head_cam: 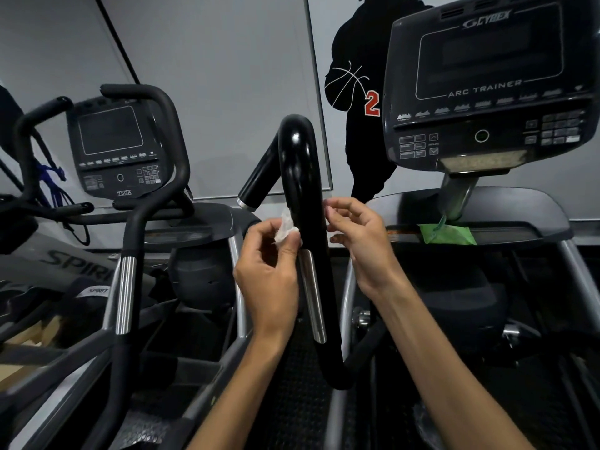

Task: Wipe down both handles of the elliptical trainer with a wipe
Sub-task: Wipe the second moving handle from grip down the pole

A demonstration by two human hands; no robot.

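Note:
A glossy black handle point(303, 177) of the elliptical trainer rises in the middle of the view and curves over at its top. A silver metal strip point(313, 297) runs down its front. My left hand point(271, 271) pinches a crumpled white wipe point(286, 228) against the left side of the handle. My right hand point(360, 241) is on the right side of the handle, its fingers curled and pinching a small white bit of wipe beside the bar. The wipe seems to pass behind the handle, where it is hidden.
The trainer's console point(487, 82) is at upper right, with a green wipe packet point(446, 233) on the tray below it. A second machine with its console point(113, 144) and black handle point(130, 254) stands to the left. A grey wall is behind.

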